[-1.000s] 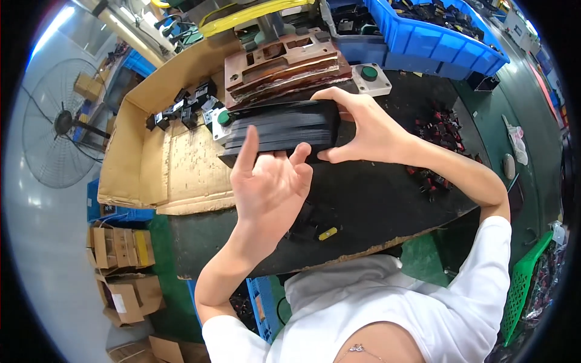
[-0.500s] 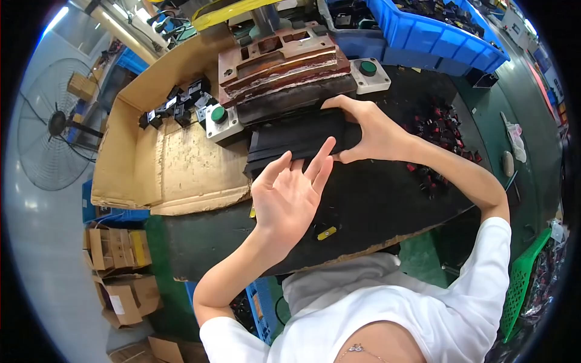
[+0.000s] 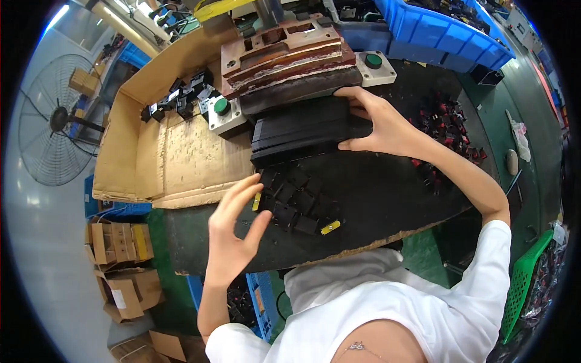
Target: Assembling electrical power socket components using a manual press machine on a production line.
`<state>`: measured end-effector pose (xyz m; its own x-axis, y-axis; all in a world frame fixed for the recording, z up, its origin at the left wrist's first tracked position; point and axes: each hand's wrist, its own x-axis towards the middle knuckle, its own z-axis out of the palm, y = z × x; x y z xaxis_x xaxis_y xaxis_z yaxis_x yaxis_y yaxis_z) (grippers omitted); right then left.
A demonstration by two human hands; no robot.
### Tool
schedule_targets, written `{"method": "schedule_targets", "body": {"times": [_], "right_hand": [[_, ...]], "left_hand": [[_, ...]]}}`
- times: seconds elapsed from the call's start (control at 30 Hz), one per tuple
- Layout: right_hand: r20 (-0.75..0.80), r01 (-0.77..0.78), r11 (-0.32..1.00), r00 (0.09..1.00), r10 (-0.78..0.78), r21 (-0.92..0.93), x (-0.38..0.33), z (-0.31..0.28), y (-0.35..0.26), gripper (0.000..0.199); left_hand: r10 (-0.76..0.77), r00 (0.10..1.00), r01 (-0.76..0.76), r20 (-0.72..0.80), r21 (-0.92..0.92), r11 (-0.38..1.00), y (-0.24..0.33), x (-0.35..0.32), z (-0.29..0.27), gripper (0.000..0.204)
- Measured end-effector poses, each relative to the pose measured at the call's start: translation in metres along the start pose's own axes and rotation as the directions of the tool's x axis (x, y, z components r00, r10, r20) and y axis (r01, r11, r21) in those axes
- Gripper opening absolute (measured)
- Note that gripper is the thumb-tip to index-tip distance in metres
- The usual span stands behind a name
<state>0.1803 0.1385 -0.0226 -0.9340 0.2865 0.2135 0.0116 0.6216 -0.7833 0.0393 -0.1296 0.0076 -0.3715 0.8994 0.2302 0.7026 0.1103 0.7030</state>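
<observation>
A long black oblong block [image 3: 302,130] with ridged sides lies on the dark bench in front of the press fixture [image 3: 287,57]. My right hand [image 3: 384,124] spans its right end, thumb on the near corner and fingers on the far one. My left hand [image 3: 233,230] is raised apart from it at the near left, fingers and thumb spread with nothing between them. Just right of that hand lie several small black plastic parts [image 3: 296,199], hard to tell apart on the dark surface. A small yellow piece [image 3: 330,227] lies at their near right, and another yellow piece [image 3: 256,201] is beside my left fingertips.
Green push-buttons on white boxes [image 3: 223,107] [image 3: 374,62] flank the fixture. At left, an open cardboard tray [image 3: 187,157] holds black parts. A pile of red and black parts [image 3: 445,133] lies at right. Blue bins [image 3: 445,39] stand behind; the bench's worn near edge [image 3: 363,242] faces me.
My left hand has left the block and moved left and toward me, uncovering the small black parts. My right hand stays at the block's right end.
</observation>
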Motion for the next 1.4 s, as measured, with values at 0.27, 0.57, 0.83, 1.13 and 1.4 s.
{"method": "schedule_targets", "body": {"times": [0.27,0.57,0.83,1.13,1.4], "right_hand": [[-0.066,-0.016,0.997,0.998,0.011,-0.074,-0.005,0.002,-0.005,0.073],[0.023,-0.091,0.955,0.995,0.101,-0.283,-0.002,-0.004,-0.005,0.067],[0.030,-0.064,0.967,0.997,0.074,-0.245,0.001,-0.004,-0.016,0.070],[0.023,-0.076,0.968,0.996,0.084,-0.238,-0.001,-0.006,-0.012,0.066],[0.021,-0.069,0.952,0.997,0.079,-0.299,-0.002,-0.006,-0.012,0.064]], "left_hand": [[-0.140,0.990,0.134,-0.010,-0.228,0.964,-0.022,0.016,0.013,0.071],[-0.079,0.996,0.082,-0.030,0.112,0.990,-0.047,0.038,0.023,0.050],[-0.052,0.995,0.068,-0.087,0.195,0.979,-0.013,-0.008,0.018,0.067],[-0.022,0.994,-0.006,0.104,0.265,0.964,-0.011,-0.023,0.039,0.084],[-0.032,0.999,0.025,0.028,0.227,0.974,-0.005,-0.040,0.051,0.071]]}}
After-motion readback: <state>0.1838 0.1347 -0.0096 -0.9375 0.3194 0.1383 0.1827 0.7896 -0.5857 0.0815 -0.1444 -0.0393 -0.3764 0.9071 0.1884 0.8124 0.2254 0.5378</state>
